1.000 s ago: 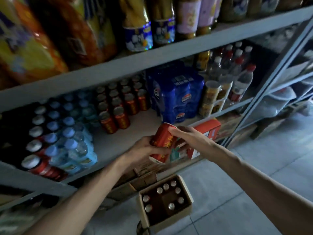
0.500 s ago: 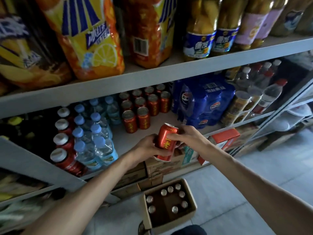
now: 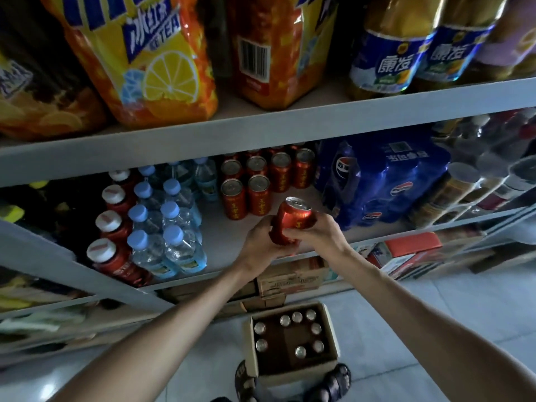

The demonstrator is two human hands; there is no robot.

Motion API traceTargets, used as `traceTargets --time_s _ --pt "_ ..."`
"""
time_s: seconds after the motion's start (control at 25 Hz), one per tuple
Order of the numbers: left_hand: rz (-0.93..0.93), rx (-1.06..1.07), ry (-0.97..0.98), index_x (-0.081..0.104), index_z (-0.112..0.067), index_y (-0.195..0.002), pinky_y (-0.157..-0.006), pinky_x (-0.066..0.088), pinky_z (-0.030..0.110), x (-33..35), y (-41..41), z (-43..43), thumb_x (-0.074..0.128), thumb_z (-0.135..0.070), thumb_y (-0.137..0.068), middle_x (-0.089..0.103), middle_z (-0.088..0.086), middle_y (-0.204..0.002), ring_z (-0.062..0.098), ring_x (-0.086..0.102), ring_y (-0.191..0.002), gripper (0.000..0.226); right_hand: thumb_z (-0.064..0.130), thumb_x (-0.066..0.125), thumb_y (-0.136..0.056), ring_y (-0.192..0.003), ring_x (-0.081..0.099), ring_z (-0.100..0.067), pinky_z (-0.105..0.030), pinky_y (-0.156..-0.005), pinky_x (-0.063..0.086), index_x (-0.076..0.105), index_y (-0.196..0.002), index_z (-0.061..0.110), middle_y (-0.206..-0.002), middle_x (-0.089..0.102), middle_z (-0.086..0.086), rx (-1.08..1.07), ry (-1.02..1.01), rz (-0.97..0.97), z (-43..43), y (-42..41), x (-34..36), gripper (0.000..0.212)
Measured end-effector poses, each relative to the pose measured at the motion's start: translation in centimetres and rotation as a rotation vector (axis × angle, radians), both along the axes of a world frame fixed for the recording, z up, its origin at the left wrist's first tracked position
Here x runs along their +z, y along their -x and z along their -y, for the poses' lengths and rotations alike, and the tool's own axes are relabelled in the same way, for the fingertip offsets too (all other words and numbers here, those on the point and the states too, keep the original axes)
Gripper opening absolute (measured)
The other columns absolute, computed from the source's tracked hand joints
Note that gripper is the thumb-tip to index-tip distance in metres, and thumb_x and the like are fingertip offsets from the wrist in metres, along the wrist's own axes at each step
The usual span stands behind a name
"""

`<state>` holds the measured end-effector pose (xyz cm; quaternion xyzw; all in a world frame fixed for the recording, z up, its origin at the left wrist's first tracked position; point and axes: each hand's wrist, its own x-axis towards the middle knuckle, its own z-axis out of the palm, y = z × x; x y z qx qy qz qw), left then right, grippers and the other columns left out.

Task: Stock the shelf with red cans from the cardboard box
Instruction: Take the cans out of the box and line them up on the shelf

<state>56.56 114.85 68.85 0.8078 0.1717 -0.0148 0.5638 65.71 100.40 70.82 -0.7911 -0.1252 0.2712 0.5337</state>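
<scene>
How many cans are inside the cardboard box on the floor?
8. In the cardboard box: two cans by the left wall, three along the back wall, three down the right side. The middle is dark, so more may be hidden.

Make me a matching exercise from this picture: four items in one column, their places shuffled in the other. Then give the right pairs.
Items:
1. held red can
2. cardboard box
3. blue cola pack
4. lemon tea pack

Places:
A. on the upper shelf
B. on the floor
C. between the left hand and right hand
D. on the middle shelf, right of the standing red cans

Pairs: 1-C, 2-B, 3-D, 4-A.
</scene>
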Motion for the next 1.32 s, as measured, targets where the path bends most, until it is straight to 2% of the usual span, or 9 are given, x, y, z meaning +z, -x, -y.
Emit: traceTargets --time_s 0.2,0.32,0.44,0.64,0.72,0.8,0.88,1.04,1.32 --pt "-0.506 -0.162 -0.634 0.009 -0.014 -0.155 -0.118 0.024 0.05 -2.3 -0.1 -2.8 0.073 -0.055 -0.076 0.009 0.02 -0.161 0.039 0.018 -0.146 0.11 0.017 0.086 -0.071 -0.114 0.061 -0.017 -0.03 -0.098 0.046 0.053 -0.134 0.012 -0.123 0.066 -0.006 -0.005 0.074 0.15 -1.2 -4.8 -1.4 0.071" --pt "-0.679 -0.19 -0.647 -0.007 -0.007 -0.154 -0.119 0.007 0.056 -3.0 -0.7 -3.8 0.067 -0.063 -0.077 -0.013 0.027 -0.159 0.049 -0.007 -0.146 0.121 0.004 0.082 -0.073 -0.128 0.052 -0.019 -0.036 -0.11 0.039 0.044 -0.142 0.012 -0.137 0.058 -0.005 0.063 -0.054 0.051 -2.3 -6.9 -2.7 0.08" --pt "-0.719 -0.184 -0.629 -0.006 -0.003 -0.153 -0.118 0.006 0.06 -3.4 -1.4 -4.4 0.07 -0.064 -0.074 -0.015 0.031 -0.157 0.051 -0.011 -0.144 0.126 -0.006 0.079 -0.072 -0.135 0.047 -0.021 -0.045 -0.114 0.035 0.04 -0.145 0.011 -0.143 0.053 -0.007 0.137 -0.135 0.05 -3.7 -8.3 -4.3 0.084" --pt "-0.757 -0.238 -0.672 -0.005 0.0 -0.153 -0.117 0.009 0.061 -3.4 -1.8 -4.7 0.071 -0.062 -0.074 -0.015 0.033 -0.156 0.054 -0.01 -0.143 0.126 0.0 0.083 -0.069 -0.135 0.045 -0.019 -0.049 -0.115 0.033 0.043 -0.144 0.015 -0.144 0.052 -0.004 0.1 -0.104 0.119 -5.3 -9.0 -6.3 0.086" --pt "-0.77 -0.247 -0.676 -0.006 0.0 -0.153 -0.118 0.009 0.061 -3.3 -2.0 -4.7 0.071 -0.062 -0.074 -0.016 0.034 -0.155 0.054 -0.01 -0.143 0.126 -0.003 0.081 -0.07 -0.128 0.05 -0.004 -0.036 -0.112 0.038 0.042 -0.144 0.013 -0.141 0.054 0.0 0.075 -0.169 0.082 -5.6 -8.8 -6.7 0.086" --pt "-0.784 -0.259 -0.683 -0.007 0.001 -0.153 -0.118 0.01 0.061 -3.3 -2.2 -4.6 0.07 -0.061 -0.075 -0.016 0.036 -0.154 0.055 -0.01 -0.143 0.126 -0.003 0.081 -0.07 -0.113 0.051 0.018 -0.01 -0.097 0.041 0.042 -0.145 0.014 -0.135 0.055 0.007 0.039 -0.198 0.097 -5.8 -8.6 -6.9 0.086" --pt "-0.798 -0.263 -0.699 -0.007 0.002 -0.153 -0.118 0.013 0.061 -3.1 -2.3 -4.4 0.069 -0.061 -0.077 -0.015 0.036 -0.154 0.055 -0.008 -0.143 0.125 0.007 0.082 -0.074 -0.116 0.049 0.018 0.0 -0.089 0.036 0.038 -0.147 0.019 -0.138 0.053 0.01 0.005 -0.182 0.128 -6.0 -7.9 -7.3 0.086" --pt "-0.784 -0.255 -0.708 -0.006 0.002 -0.153 -0.117 0.014 0.061 -3.0 -2.3 -4.2 0.069 -0.059 -0.078 -0.013 0.038 -0.154 0.056 -0.005 -0.143 0.122 0.033 0.078 -0.081 -0.117 0.046 -0.005 -0.025 -0.09 0.035 0.033 -0.147 0.032 -0.136 0.049 0.014 -0.05 -0.037 0.118 -6.2 -6.8 -8.7 0.08" --pt "-0.772 -0.273 -0.691 -0.007 0.004 -0.152 -0.117 0.013 0.062 -3.3 -2.3 -4.4 0.07 -0.058 -0.078 -0.016 0.039 -0.153 0.058 -0.008 -0.141 0.123 0.019 0.078 -0.08 -0.125 0.046 -0.007 -0.03 -0.1 0.037 0.039 -0.142 0.028 -0.14 0.05 0.009 -0.043 -0.143 0.129 -6.6 -7.4 -9.2 0.074"
